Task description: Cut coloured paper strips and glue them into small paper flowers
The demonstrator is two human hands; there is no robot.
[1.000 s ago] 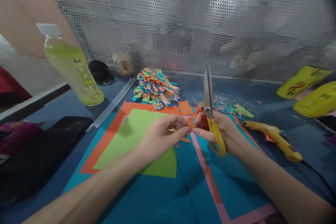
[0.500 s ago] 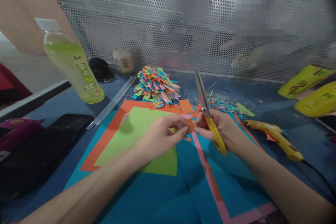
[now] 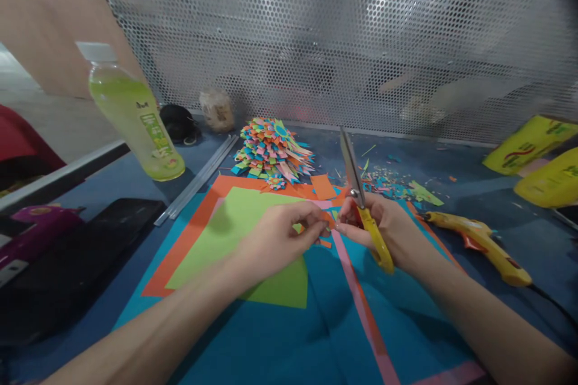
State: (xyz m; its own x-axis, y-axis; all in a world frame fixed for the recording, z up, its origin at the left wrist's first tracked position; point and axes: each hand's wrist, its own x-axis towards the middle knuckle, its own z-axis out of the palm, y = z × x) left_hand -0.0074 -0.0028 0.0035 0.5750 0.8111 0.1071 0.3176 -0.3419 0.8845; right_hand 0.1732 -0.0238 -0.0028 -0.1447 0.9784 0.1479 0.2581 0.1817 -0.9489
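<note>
My left hand (image 3: 277, 237) is closed in a pinch above the green paper sheet (image 3: 226, 222), with a small piece of orange paper (image 3: 328, 219) at its fingertips. Close beside it is my right hand (image 3: 391, 225), with yellow-handled scissors (image 3: 379, 243) hooked in it, blades pointing up and away. Its thumb and finger also pinch near the small paper; whether they hold a bit of it is hard to see. Stacked blue, orange and pink sheets lie under both hands. A loose orange square (image 3: 322, 187) rests just beyond them.
Beyond the sheets stands a pile of folded coloured paper strips (image 3: 271, 150), with paper scraps (image 3: 388, 183) to its right. A yellow glue gun (image 3: 478, 240) lies at right, a drink bottle (image 3: 139, 120) and clear glue sticks (image 3: 198, 180) at left. A perforated metal screen (image 3: 289, 30) closes the back.
The whole view has shifted slightly, so things sit a little lower and farther right. Both hands keep nearly the same pose, fingertips close together, and the scissors stay in my right hand.
</note>
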